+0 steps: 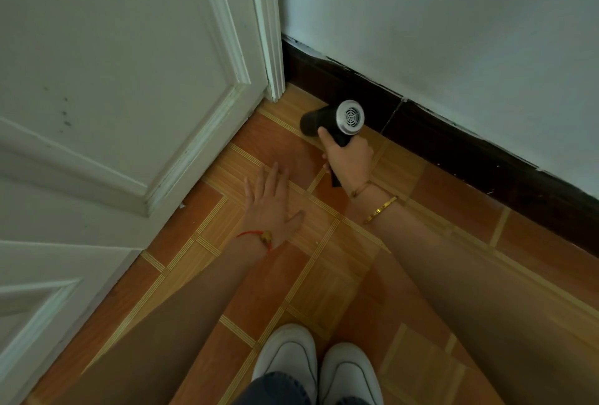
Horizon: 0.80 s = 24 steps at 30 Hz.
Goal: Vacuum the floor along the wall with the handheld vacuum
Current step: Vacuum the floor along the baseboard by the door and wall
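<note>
A small black handheld vacuum with a round silver vented rear cap is held low over the orange tiled floor, close to the dark baseboard. Its black nozzle end points left toward the corner by the door frame. My right hand grips the vacuum's handle from below. My left hand hovers or rests flat over the tiles with fingers straight and spread, left of the right hand, holding nothing.
A white panelled door stands at the left, its frame meeting the pale wall at the corner. My two white shoes stand on the tiles at the bottom centre.
</note>
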Available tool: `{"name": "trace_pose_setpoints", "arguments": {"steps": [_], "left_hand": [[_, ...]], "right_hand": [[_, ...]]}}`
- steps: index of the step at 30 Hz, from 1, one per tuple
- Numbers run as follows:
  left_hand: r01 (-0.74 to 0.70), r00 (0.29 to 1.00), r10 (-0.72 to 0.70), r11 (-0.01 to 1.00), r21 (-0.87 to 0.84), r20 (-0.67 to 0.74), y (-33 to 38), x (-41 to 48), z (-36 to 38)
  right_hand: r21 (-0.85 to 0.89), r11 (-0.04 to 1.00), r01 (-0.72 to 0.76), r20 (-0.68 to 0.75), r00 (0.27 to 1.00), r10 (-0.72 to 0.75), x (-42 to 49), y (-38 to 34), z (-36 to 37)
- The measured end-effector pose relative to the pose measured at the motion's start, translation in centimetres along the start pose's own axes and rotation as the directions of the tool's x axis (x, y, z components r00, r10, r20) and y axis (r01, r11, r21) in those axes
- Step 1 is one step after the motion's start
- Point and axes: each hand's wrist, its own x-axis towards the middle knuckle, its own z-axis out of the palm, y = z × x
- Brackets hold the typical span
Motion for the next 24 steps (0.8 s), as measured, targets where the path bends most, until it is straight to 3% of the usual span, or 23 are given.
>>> {"name": "trace_pose_setpoints", "arguments": {"steps": [5,9,20,24], "left_hand": [[0.006,1.0,-0.006,1.0,-0.007,0.002,0.2,-0.3,-0.2],[0.009,1.0,-0.009,1.0,-0.003,0.004,0.3,-0.2,-0.1],[0.057,0.998,-0.057,0.998,0.005,-0.002,0.6,-0.5,-0.6],[0.061,0.998,-0.061,0.998,0.007,0.004,0.6,-0.7,-0.7]], "right_hand": [[0.024,0.999,-0.041,-0.151,0.988,0.044,1.1,1.0,-1.4],[0.02,0.999,-0.049,-0.175,0.983,0.052,1.1,1.3,-1.9],[-0.004,1.0,-0.018,0.187,0.982,0.018,-2.9,0.5,-0.6],[0.019,0.999,-0.038,0.199,0.979,0.033,-3.1,0.4,-0.8]]}}
